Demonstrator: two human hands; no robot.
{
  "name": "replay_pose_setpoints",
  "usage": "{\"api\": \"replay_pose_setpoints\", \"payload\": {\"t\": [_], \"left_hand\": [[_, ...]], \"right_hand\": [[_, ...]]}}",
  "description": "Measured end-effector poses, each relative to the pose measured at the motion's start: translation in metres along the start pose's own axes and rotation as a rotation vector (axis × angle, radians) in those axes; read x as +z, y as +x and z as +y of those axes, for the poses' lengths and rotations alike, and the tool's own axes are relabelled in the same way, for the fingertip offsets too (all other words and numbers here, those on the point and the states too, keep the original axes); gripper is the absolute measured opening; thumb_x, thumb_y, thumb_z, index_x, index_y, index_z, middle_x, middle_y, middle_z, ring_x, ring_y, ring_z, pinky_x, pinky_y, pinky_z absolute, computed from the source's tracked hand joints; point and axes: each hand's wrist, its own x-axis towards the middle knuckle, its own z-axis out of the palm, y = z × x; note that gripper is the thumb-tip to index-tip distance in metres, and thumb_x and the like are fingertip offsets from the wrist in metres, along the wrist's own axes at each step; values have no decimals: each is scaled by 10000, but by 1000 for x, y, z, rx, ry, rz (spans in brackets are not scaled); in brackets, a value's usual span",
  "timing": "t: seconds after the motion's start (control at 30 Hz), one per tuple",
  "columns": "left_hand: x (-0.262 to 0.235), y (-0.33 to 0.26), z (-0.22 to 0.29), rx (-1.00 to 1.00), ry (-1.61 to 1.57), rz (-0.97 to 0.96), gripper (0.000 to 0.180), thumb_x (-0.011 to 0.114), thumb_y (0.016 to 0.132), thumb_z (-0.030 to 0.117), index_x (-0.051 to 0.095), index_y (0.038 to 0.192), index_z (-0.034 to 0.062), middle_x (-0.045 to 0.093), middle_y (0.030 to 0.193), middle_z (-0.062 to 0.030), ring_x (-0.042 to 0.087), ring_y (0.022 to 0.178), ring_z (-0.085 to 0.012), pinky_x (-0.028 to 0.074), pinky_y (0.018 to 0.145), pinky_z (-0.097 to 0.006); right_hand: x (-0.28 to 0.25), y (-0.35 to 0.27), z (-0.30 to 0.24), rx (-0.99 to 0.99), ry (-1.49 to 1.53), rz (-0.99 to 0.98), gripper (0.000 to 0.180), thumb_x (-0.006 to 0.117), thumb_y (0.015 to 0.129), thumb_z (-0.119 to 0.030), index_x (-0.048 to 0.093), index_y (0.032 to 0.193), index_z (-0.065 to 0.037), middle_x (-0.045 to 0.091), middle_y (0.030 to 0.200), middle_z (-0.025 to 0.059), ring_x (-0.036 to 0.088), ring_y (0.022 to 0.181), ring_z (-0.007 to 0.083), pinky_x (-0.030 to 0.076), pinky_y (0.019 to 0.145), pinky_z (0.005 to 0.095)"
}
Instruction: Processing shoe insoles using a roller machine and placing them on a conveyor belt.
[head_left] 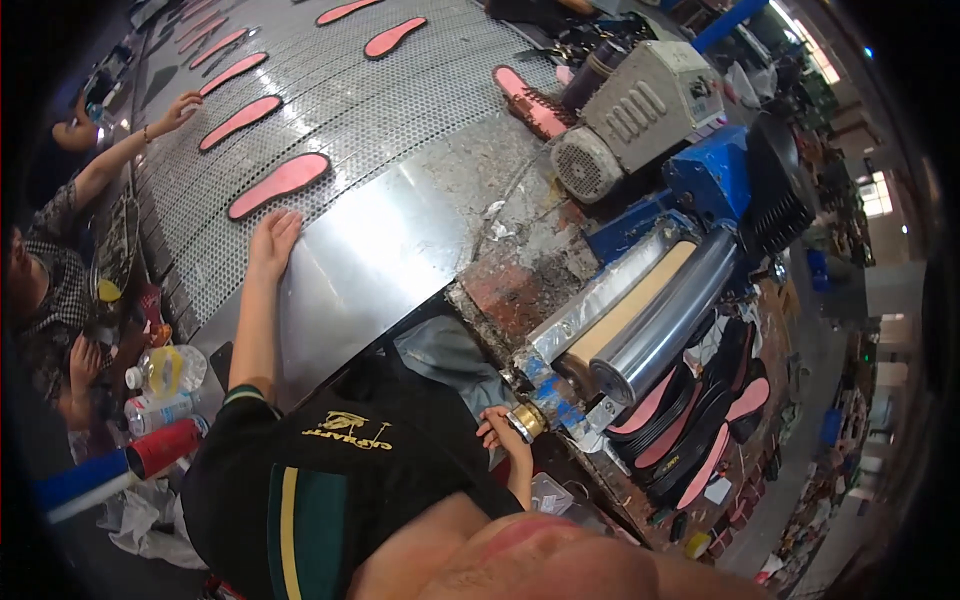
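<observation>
Pink insoles with dark edges lie in rows on a perforated metal conveyor. My left hand [274, 240] rests at the edge of a smooth metal plate [375, 255], fingers stretched out beside the nearest insole [280, 187]. It holds nothing that I can see. Low in the middle, my right hand [493, 430] is next to a brass-coloured round fitting [527, 422] on a roller machine. Its fingers are slightly bent and apart, and nothing shows in them. Whether it touches the fitting I cannot tell. The machine's shiny steel roller [665, 320] lies to the right.
A grey motor housing [650, 105] and a blue machine block [708, 172] stand at the right. Dark shoe parts with pink insoles [705, 465] are piled below the roller. At the left, a co-worker's hand [176, 112] reaches over the conveyor, near plastic bottles [172, 370].
</observation>
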Motion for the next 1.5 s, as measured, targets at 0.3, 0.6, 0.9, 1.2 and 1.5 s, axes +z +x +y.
{"api": "replay_pose_setpoints", "payload": {"t": [0.3, 0.6, 0.9, 1.2, 1.5], "left_hand": [[135, -32, -99, 175, 713, -389, 129, 571, 913, 164, 611, 885, 45, 597, 732, -31, 541, 564, -83, 430, 484, -217], [177, -74, -174, 997, 1521, -651, 146, 609, 861, 218, 592, 801, 86, 608, 685, -105, 621, 667, -306, 469, 603, -417], [187, -71, -178, 966, 1486, -662, 155, 620, 857, 233, 587, 785, 100, 615, 696, -83, 622, 673, -297, 464, 591, -405], [183, -73, -177, 949, 1581, -624, 194, 596, 858, 266, 591, 765, 95, 627, 686, -100, 627, 648, -325, 466, 582, -423], [184, -68, -185, 976, 1555, -648, 197, 618, 848, 251, 587, 746, 85, 610, 667, -89, 608, 608, -305, 455, 562, -401]], "right_hand": [[5, -15, -13, 61, -20, 26, 255, 528, 986, -328, 585, 1014, -81, 684, 763, 65, 624, 530, 117, 479, 439, 230], [6, -222, -214, -395, -551, -174, 286, 612, 936, -210, 663, 1046, 50, 714, 866, 90, 663, 767, 121, 517, 676, 235], [-56, -208, -480, -1359, -825, 1221, 303, 680, 875, -251, 653, 1080, -30, 698, 973, 102, 675, 884, 203, 510, 791, 301], [-86, -146, -538, -1119, -1136, 1498, 509, 708, 806, -479, 654, 1121, -82, 704, 959, 172, 682, 892, 303, 512, 802, 366], [-132, -186, -498, -1625, -16, 939, 271, 634, 911, -124, 618, 1162, -22, 648, 996, 44, 625, 897, 129, 508, 764, 251]]}}
